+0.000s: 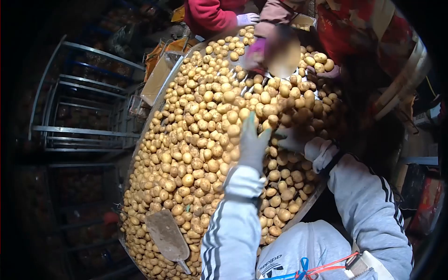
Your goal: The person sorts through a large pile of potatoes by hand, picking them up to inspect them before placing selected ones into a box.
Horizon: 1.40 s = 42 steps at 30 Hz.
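Potatoes [196,140] stay heaped inside the tabletop [308,205] rim at mid-frame, within reach; left hand [252,144] hovers spread, empty, while right hand's [291,140] grip is unclear.

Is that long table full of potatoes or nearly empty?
Full. Potatoes cover the table from rim to rim along its whole visible length, and a scoop lies on top of them.

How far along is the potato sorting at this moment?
Done: little shows; the table is heaped with potatoes edge to edge. In hand: the left hand is raised open over the middle of the heap, and the right hand rests on potatoes beside it. Left: nearly the whole heap; the scoop lies on it, untouched.
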{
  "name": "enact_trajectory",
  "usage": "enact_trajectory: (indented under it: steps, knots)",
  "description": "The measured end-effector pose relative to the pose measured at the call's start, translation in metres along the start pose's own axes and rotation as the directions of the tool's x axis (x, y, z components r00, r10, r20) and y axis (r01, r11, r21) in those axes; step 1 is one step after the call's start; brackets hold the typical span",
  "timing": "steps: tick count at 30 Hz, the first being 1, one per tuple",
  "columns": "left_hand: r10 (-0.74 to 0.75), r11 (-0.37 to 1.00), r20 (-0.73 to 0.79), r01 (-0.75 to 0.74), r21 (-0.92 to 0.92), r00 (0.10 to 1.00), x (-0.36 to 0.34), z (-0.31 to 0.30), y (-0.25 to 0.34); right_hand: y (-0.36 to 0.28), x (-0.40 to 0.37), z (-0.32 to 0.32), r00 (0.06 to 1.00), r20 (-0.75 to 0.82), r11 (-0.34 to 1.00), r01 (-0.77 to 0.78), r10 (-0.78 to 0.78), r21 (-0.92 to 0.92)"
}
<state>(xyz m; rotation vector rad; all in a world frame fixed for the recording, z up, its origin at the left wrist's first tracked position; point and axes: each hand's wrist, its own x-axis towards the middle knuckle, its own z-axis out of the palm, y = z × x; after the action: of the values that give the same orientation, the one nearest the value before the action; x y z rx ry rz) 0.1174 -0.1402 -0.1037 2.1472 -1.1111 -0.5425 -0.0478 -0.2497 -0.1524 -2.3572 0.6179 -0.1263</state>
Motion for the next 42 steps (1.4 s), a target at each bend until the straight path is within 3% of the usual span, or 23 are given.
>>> enact_trajectory:
  steps: [1,3,4,5,8,9,12,13,16,19,20,22,25,26,28,30,31,32,35,36,38,39,42]
  knots:
    - [0.007,0.992,-0.060,0.001,0.130,0.998,-0.015,-0.020,-0.008,0.017,0.009,0.014,0.991,-0.103,0.996,0.090,-0.090,0.003]
    - [-0.214,0.961,-0.105,0.229,0.156,0.971,-0.041,-0.070,0.001,0.027,0.016,0.027,0.979,-0.064,0.903,-0.150,0.192,0.402]
    - [-0.294,0.814,-0.083,0.295,0.501,0.952,-0.051,-0.084,-0.023,0.030,0.021,0.028,0.949,-0.014,0.782,-0.253,0.316,0.569]
    - [-0.341,0.768,-0.049,0.309,0.561,0.939,-0.060,-0.092,-0.060,0.015,0.017,0.014,0.932,-0.022,0.738,-0.272,0.361,0.618]
    - [-0.313,0.815,-0.074,0.308,0.492,0.947,-0.061,-0.085,-0.078,-0.002,-0.004,0.022,0.958,-0.237,0.802,0.011,0.164,0.597]
    - [-0.352,0.799,-0.088,0.348,0.491,0.932,-0.045,-0.084,-0.075,-0.024,-0.013,0.006,0.967,-0.022,0.806,-0.198,0.253,0.558]
    - [-0.328,0.892,-0.131,0.352,0.282,0.936,-0.001,-0.062,-0.080,-0.033,-0.012,0.021,0.978,0.141,0.702,-0.208,0.153,0.681]
    - [-0.249,0.871,-0.093,0.265,0.414,0.964,0.016,-0.053,-0.081,-0.035,-0.012,0.019,0.983,0.114,0.723,-0.185,0.147,0.666]
    - [-0.215,0.862,-0.207,0.285,0.420,0.954,0.056,-0.034,-0.086,-0.037,-0.015,-0.006,0.971,0.034,0.711,-0.197,0.237,0.675]
    - [-0.226,0.944,-0.229,0.271,0.189,0.947,0.093,-0.029,-0.060,-0.013,-0.017,-0.015,0.922,-0.101,0.720,-0.220,0.375,0.659]
    - [-0.205,0.960,-0.243,0.243,0.137,0.948,0.110,-0.027,-0.063,-0.017,-0.015,-0.037,0.878,-0.050,0.706,-0.348,0.476,0.617]
    - [-0.076,0.997,-0.227,0.067,-0.049,0.971,0.156,-0.015,-0.107,-0.001,0.002,-0.036,0.890,-0.291,0.838,-0.159,0.350,0.523]
    - [-0.119,0.948,-0.130,0.073,-0.310,0.984,0.145,-0.048,-0.054,0.009,0.042,-0.027,0.900,-0.407,0.975,-0.075,0.157,0.210]
    - [-0.055,0.976,-0.146,0.022,-0.218,0.988,0.136,-0.060,-0.061,0.000,0.050,-0.029,0.945,-0.171,0.931,-0.222,0.279,0.288]
    - [0.073,0.997,-0.177,-0.079,-0.026,0.981,0.117,-0.084,-0.076,-0.015,0.055,-0.018,0.943,-0.155,0.946,-0.262,0.293,0.193]
    - [0.045,0.993,-0.228,-0.019,0.117,0.973,0.080,-0.117,-0.101,0.008,0.061,0.003,0.914,-0.355,0.950,-0.085,0.194,0.301]
    - [-0.010,0.961,-0.216,0.069,0.268,0.976,0.064,-0.138,-0.128,0.010,0.059,-0.006,0.947,-0.157,0.795,-0.137,0.279,0.591]
    - [-0.068,0.900,-0.214,0.152,0.408,0.975,0.050,-0.153,-0.154,-0.002,0.048,-0.029,0.935,0.147,0.315,-0.252,0.322,0.915]
    - [-0.308,0.590,-0.226,0.372,0.716,0.924,0.010,-0.166,-0.184,0.004,0.010,-0.050,0.943,0.235,0.026,-0.248,0.238,0.969]
    - [-0.141,0.551,-0.185,0.232,0.802,0.973,0.004,-0.158,-0.191,0.013,-0.003,-0.050,0.965,0.227,-0.080,-0.218,0.133,0.973]
    - [-0.211,0.622,-0.315,0.375,0.688,0.925,0.018,-0.139,-0.176,0.008,-0.029,-0.048,0.944,0.223,-0.151,-0.190,0.243,0.970]
    - [-0.247,0.650,-0.324,0.404,0.643,0.913,0.034,-0.140,-0.195,0.009,-0.038,-0.052,0.966,0.226,-0.270,-0.186,0.125,0.945]
    - [-0.279,0.754,-0.260,0.378,0.537,0.925,0.038,-0.130,-0.140,0.003,-0.054,-0.040,0.875,0.303,-0.216,-0.235,0.377,0.948]
